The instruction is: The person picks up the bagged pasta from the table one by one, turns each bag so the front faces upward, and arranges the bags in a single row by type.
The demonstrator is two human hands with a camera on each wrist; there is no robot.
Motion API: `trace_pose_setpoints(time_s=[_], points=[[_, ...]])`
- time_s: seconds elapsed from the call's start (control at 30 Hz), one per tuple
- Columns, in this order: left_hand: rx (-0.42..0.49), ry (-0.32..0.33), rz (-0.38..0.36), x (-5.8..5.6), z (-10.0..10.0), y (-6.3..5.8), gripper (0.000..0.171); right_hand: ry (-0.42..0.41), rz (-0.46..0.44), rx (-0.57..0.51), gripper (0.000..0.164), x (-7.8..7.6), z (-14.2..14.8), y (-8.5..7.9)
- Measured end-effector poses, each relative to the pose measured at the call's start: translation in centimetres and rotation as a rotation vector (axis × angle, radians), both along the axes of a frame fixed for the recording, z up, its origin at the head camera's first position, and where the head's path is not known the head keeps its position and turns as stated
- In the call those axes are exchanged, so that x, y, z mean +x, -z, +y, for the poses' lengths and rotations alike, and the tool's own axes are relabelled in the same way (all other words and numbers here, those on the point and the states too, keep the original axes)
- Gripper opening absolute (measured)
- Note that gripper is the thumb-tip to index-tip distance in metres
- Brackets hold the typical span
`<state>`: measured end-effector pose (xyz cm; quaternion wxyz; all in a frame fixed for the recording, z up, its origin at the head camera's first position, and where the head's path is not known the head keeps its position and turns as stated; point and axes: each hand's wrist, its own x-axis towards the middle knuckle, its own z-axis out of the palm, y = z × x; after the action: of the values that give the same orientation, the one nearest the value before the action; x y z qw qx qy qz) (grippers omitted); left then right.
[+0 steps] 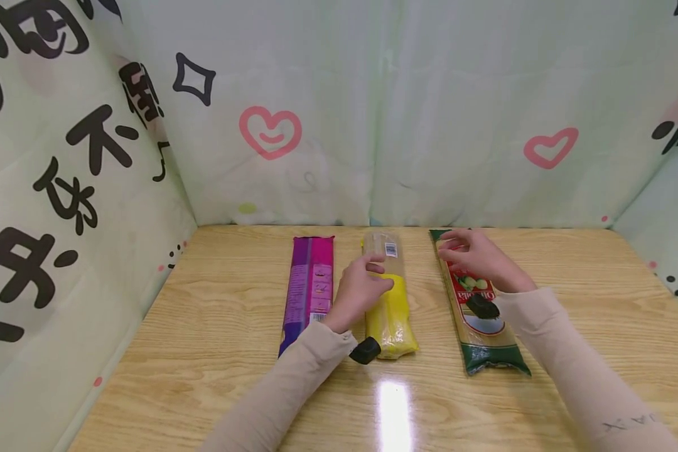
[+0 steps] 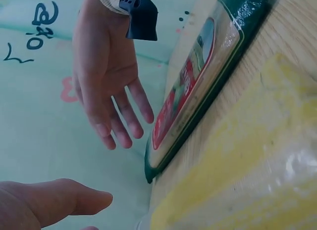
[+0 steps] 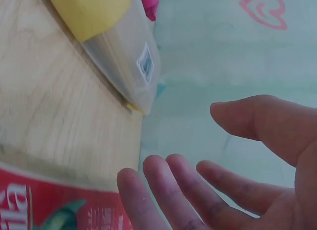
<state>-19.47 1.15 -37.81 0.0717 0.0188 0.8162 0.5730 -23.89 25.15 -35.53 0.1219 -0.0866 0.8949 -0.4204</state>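
Three long packs lie side by side on the wooden table. My left hand (image 1: pixel 361 290) hovers over the yellow-and-clear noodle pack (image 1: pixel 392 320), thumb and fingers apart. Its thumb (image 2: pixel 81 196) shows in the left wrist view, with the yellow pack to the right. My right hand (image 1: pixel 477 256) hangs above the upper part of the green-and-red pasta pack (image 1: pixel 477 339). In the right wrist view the fingers (image 3: pixel 185 193) are loosely spread and hold nothing. Left of my left hand lies a purple-and-pink pack (image 1: pixel 311 282), its lower corner partly behind the sleeve.
The wooden tabletop (image 1: pixel 220 295) reaches back to a pale printed curtain (image 1: pixel 339 188). Another curtain wall (image 1: pixel 118 220) with black characters stands on the left, and one more (image 1: pixel 667 238) on the right. A bright reflection lies on the table's front.
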Motion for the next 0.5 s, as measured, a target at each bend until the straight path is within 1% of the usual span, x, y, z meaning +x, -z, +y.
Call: trace_pose_setpoints(time_s=[0.13,0.3,0.5], points=[[0.02,-0.021,0.001,0.1,-0.9,0.6,0.046,0.004,-0.018,0.0,0.061,-0.1,-0.8,0.5],[0.051,-0.039,-0.003,-0.1,-1.8,1.7,0.046,-0.006,-0.039,-0.01,0.062,-0.1,-1.7,1.2],[0.043,-0.051,-0.025,-0.1,-2.5,2.4,0.048,-0.036,-0.081,-0.042,0.06,-0.5,-2.5,2.3]])
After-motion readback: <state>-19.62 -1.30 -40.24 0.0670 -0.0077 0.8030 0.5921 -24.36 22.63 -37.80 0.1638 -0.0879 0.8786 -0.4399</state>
